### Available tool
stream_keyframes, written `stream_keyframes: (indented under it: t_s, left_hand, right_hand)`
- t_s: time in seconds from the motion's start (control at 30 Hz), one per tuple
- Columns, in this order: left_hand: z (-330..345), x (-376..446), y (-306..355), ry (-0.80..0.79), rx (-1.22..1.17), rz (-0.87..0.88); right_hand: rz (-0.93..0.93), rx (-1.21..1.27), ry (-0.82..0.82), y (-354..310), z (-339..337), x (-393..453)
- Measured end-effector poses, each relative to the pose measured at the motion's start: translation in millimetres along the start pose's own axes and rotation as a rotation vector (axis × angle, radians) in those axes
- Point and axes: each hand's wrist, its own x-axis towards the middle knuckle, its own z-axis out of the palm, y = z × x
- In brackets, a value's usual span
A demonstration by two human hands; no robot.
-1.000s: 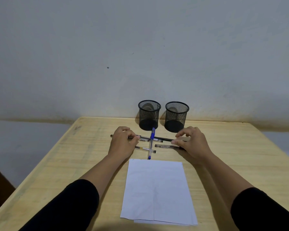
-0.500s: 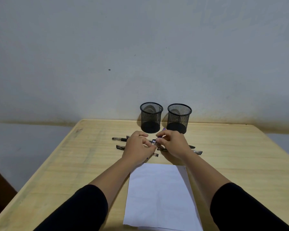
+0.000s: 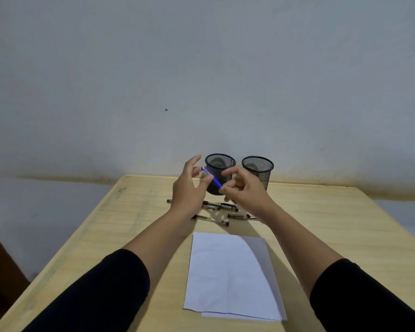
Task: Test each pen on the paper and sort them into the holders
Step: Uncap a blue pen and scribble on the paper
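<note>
The blue pen [image 3: 212, 178], pinched at both ends by the left hand [image 3: 188, 192] and right hand [image 3: 243, 192], should be uncapped with a straight pull.

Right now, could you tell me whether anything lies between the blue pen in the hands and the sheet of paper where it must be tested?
Nothing visible does. The blue pen is held above the table between the left hand and right hand; the paper lies bare nearer the person, with the loose pens beyond its far edge.

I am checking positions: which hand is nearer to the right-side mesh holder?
Right. The right hand is just beside the right mesh holder; the left hand is beyond the other holder.
</note>
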Motion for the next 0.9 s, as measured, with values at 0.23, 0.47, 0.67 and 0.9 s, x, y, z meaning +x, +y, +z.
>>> stream_keyframes:
  t_s: [0.23, 0.47, 0.67, 0.9]
  left_hand:
    - [-20, -12, 6, 0.005, -0.058, -0.052]
    - [-34, -35, 12, -0.037, -0.213, -0.097]
    - [-38, -50, 15, -0.152, -0.211, -0.054]
    - [-133, -37, -31, 0.266, -0.052, -0.206]
  right_hand:
    - [0.117, 0.117, -0.075, -20, -14, -23]
    - [0.177, 0.518, 0.001, -29, -7, -38]
    - [0.068, 0.423, -0.001, -34, 29, -48]
    - [0.019, 0.565, 0.290, -36, -46, -64]
